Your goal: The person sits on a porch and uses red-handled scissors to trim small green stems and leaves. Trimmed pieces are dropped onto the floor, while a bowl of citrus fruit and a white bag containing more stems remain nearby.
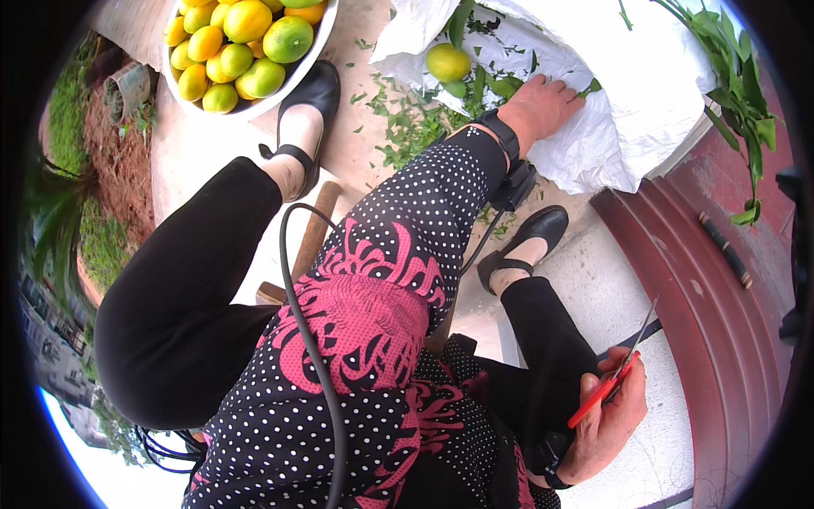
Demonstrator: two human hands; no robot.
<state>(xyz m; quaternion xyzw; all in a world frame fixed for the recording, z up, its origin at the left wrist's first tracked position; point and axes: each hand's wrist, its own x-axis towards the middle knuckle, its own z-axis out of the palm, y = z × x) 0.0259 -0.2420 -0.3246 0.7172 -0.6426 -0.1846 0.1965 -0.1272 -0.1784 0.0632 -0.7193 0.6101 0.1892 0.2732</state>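
Observation:
My left hand reaches forward onto a crumpled white sack, fingers spread and slightly bent beside green leaves at its fingertips; its thumb is hidden. A yellow-green citrus fruit lies on the sack, left of that hand, among cut leaves. At the lower right my right hand grips red-handled scissors, blades pointing up. A white basin at the top left holds several yellow and green citrus fruits.
My black shoes rest on pale ground. A wooden stool part shows beneath me. On the right are a maroon ledge, a dark rod and leafy branches. Soil, grass and a weathered pot are at the left.

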